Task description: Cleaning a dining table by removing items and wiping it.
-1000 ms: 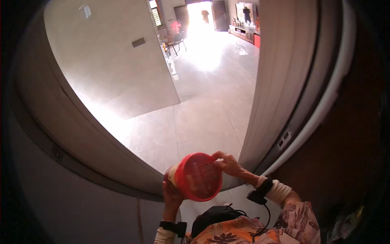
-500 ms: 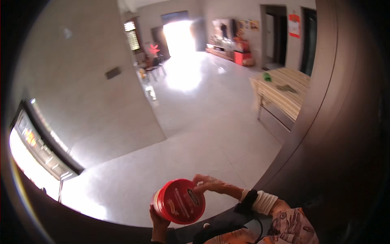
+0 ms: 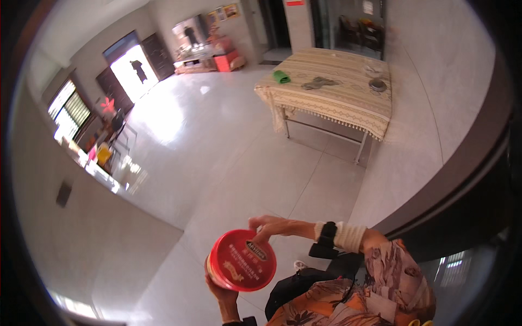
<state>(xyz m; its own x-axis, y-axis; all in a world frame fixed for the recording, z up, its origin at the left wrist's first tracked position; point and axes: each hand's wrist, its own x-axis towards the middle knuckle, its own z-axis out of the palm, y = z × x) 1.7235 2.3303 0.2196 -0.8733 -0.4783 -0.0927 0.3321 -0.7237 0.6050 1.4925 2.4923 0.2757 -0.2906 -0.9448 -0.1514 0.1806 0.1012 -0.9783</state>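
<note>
I hold a round tub with a red lid [image 3: 244, 261] in front of me, tilted so that the lid's printed top faces up toward me. From below and the near left side, my left hand [image 3: 222, 293] supports it, its fingers partly hidden under the tub. My right hand [image 3: 265, 226] is closed over the far right rim of the lid, thumb on top and fingers over the edge. The lid sits on the tub, so the contents are hidden. A black band and a pale knitted cuff circle my right wrist.
A table [image 3: 337, 106] with a fringed patterned cloth stands ahead right, bearing a green roll [image 3: 281, 76], a greyish cloth and a dark round object. A wall corner [image 3: 176, 232] juts in at left. Farther back are chairs, a red box [image 3: 226, 61] and a bright doorway with a figure.
My view has swung right and moved forward past the doorframe, bringing the whole table into sight. Both hands keep their hold on the tub. A dark figure now shows in the far doorway.
</note>
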